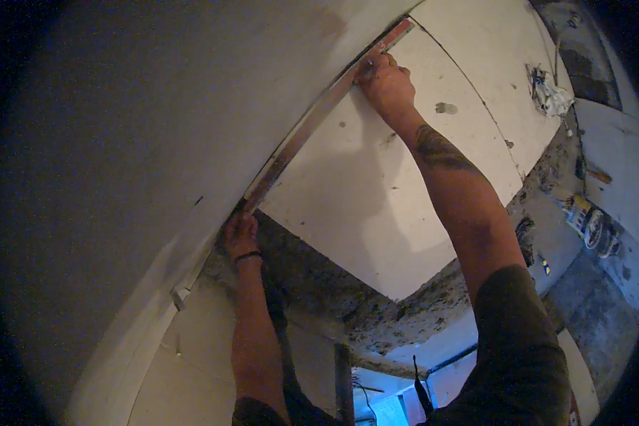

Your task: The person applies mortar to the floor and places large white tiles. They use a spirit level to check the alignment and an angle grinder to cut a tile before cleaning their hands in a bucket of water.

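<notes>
A long reddish straight bar point(305, 135) with worn paint lies along the base of the grey wall point(135, 142), over the edge of a large pale tile point(334, 206). My right hand point(389, 86) grips the bar close to its far end, fingers closed over it. Down at the near end, my left hand point(241, 233) has its fingers closed around the tip; a dark band circles that wrist. A thin dark seam separates this tile from another pale tile point(493, 53) farther off. Small grey smudges dot the tile by my right forearm.
Rough grey mortar point(397, 323) borders the tile's near and right edges. At the right are a crumpled plastic bag point(550, 94) and a container with a yellow label point(582, 216). A small pale chip point(180, 295) sits against the wall base. Blue light shows at a bright patch point(390, 410) below.
</notes>
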{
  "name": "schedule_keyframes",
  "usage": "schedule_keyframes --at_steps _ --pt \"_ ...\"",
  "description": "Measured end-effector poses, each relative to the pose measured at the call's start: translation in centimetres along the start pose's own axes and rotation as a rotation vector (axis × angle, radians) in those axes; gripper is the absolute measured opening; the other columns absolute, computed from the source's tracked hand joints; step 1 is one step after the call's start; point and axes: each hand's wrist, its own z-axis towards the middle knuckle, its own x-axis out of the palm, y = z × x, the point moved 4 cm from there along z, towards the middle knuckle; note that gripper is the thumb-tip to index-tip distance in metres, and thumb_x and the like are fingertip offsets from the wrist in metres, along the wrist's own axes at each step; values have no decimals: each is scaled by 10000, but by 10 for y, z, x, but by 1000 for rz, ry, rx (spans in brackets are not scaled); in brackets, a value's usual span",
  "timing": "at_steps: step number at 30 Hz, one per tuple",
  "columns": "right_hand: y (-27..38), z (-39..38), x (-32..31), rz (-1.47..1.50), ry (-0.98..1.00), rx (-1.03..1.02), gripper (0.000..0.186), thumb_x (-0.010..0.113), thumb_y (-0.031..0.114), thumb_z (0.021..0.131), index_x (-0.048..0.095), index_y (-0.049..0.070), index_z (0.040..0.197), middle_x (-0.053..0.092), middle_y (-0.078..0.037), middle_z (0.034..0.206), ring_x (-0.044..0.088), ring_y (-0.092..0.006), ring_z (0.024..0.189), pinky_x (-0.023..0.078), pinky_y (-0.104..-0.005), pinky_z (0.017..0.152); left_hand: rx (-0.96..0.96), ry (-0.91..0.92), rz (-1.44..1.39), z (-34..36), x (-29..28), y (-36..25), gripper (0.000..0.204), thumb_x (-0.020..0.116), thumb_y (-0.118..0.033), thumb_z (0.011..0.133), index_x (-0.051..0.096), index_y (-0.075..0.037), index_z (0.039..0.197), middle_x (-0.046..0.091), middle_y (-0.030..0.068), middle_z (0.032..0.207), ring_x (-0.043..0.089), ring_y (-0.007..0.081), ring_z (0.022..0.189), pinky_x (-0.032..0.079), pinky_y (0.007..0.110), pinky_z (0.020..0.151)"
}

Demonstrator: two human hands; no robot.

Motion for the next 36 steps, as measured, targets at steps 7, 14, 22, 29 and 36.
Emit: schedule_keyframes --at_steps 7,14,22,29,36 --pt "-5 -7 11 -7 -64 7 406 619 322 791 521 83 1104 571 -127 1101 556 -358 995 441 -439 877 -64 -365 -52 -10 19 -7 266 702 -43 755 564 -15 979 594 89 831 566 194 714 487 276 603" --pt "6 -14 2 -57 -70 50 335 572 344 821 557 72 1015 582 -141 1035 548 -356 1008 446 -440 860 -133 -328 75 -2 -15 4 329 706 -85 765 545 12 1036 596 108 929 572 192 759 508 301 657" --pt "13 -53 3 286 -108 69 372 468 375 909 621 36 912 615 -144 916 559 -310 846 472 -426 703 -115 -397 186 -2 -19 9 340 700 -29 748 545 -12 1051 603 114 952 585 214 775 523 339 663" --pt "111 -128 42 705 148 -373 217 578 240 848 621 34 902 625 -180 900 603 -361 806 485 -415 777 -85 -272 -16 -5 -26 -2 361 706 2 733 553 -28 1059 602 93 952 582 225 805 518 356 699" --pt "169 -182 68 726 395 -100 193 535 164 807 614 39 931 627 -213 897 602 -403 832 498 -470 742 -118 -314 223 5 -39 13 321 685 -9 741 559 -54 1033 613 89 972 567 212 852 499 355 716"
